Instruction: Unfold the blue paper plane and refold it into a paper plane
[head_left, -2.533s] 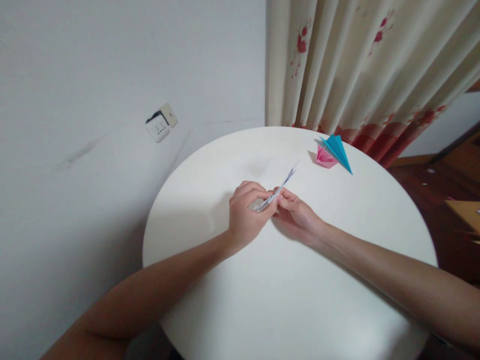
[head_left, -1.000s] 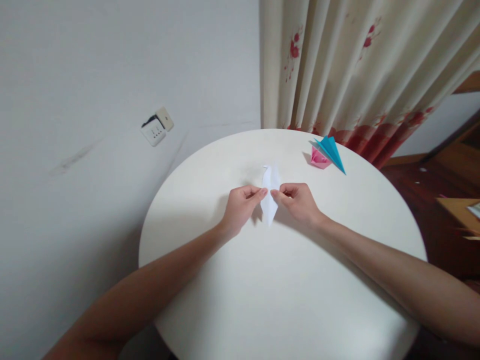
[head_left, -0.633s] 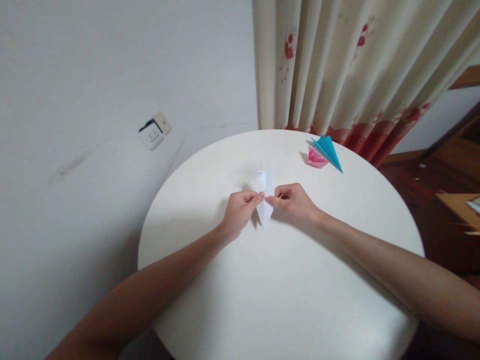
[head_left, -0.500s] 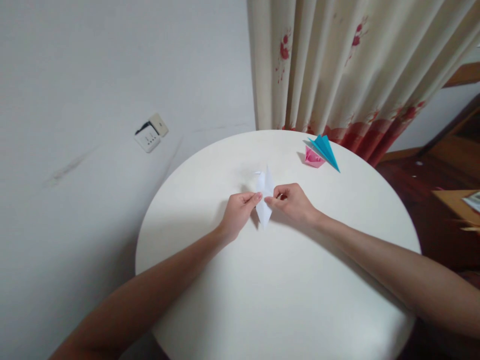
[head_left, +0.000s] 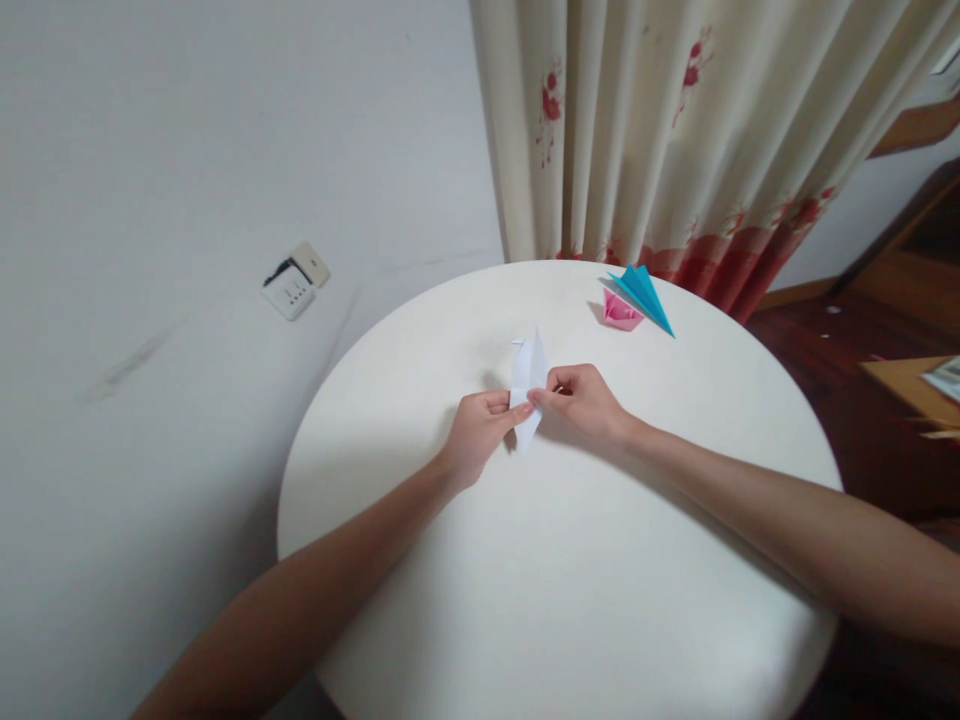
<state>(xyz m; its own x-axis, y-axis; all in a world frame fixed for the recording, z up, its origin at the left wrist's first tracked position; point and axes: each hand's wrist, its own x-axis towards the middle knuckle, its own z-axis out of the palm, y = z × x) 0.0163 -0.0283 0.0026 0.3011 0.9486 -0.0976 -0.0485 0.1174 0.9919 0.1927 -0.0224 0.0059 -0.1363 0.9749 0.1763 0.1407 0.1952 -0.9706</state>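
A folded white origami figure (head_left: 526, 378), with pointed ends and a small bent tip at its far left, is held over the middle of the round white table (head_left: 570, 580). My left hand (head_left: 480, 430) pinches its left side, the thumb lying across the paper. From the right, my right hand (head_left: 583, 398) grips the other side between thumb and curled fingers. Both thumbs come close together at the figure's centre. The undersides of the paper and some fingertips are hidden.
Near the table's far right edge lie a pink folded paper boat (head_left: 621, 312) and a blue paper plane (head_left: 646, 298). Behind the table hangs a floral curtain (head_left: 600, 130). A wall with a socket (head_left: 289, 290) stands to the left, and a wooden surface (head_left: 911, 385) to the right.
My left thumb has slid rightward across the white paper, nearer to the right thumb. The right hand keeps its grip. The whole view has shifted slightly.
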